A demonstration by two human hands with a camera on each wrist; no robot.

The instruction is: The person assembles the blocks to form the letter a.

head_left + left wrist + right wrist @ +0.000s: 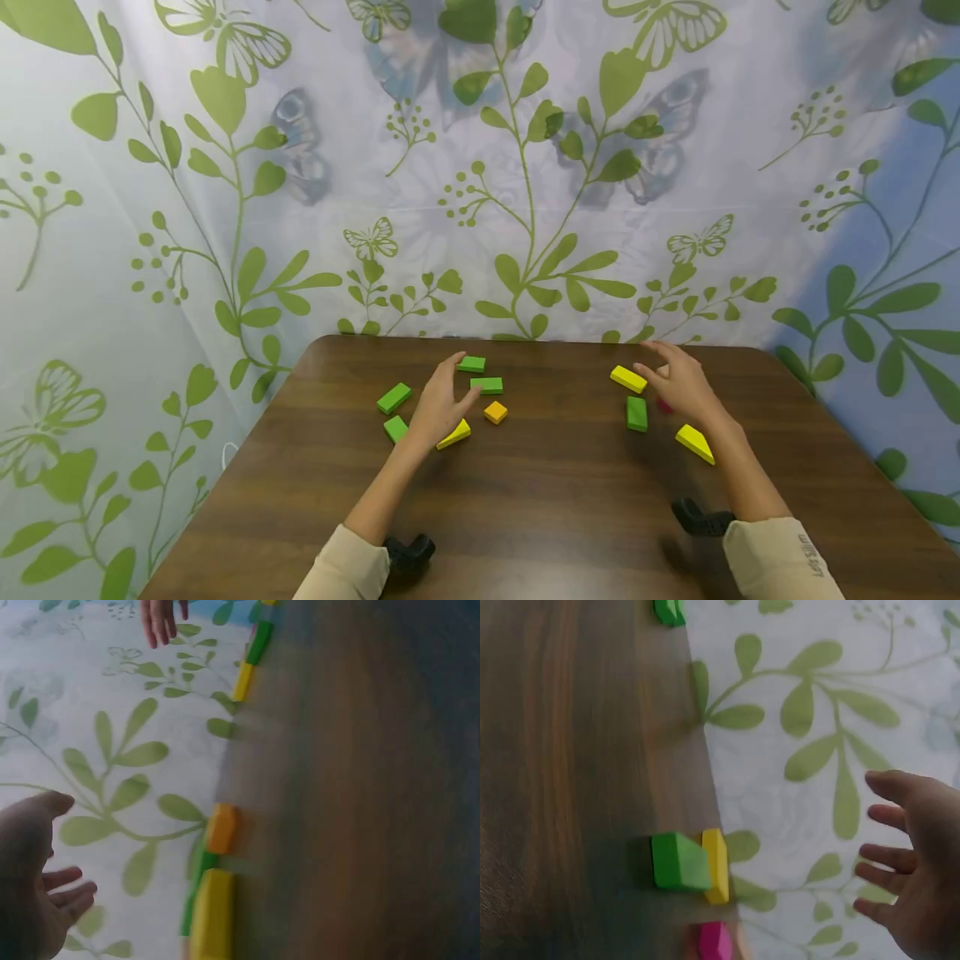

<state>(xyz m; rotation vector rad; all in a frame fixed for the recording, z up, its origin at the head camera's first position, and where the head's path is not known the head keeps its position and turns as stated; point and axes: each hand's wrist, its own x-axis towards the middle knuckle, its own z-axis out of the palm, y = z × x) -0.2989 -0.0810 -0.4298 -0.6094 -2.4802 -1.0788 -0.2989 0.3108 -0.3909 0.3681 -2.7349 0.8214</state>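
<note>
My left hand (437,410) hovers over the left group of blocks, thumb apart from the fingers, holding nothing. Around it lie several green blocks (394,398), a yellow triangular block (454,434) and a small orange block (496,412). On the other side, my right hand (681,385) is raised above the right group, its fingers spread and nothing in them. Near it are a yellow block (628,379), a green block (637,414), a yellow wedge (695,443) and a magenta block (715,941), partly hidden by the hand in the head view.
The blocks rest on a brown wooden table (540,517). A white curtain (465,208) with green leaves and butterflies hangs along its far edge. Black wrist mounts (702,518) sit by both forearms. A white loop (228,454) shows beside the table's left edge.
</note>
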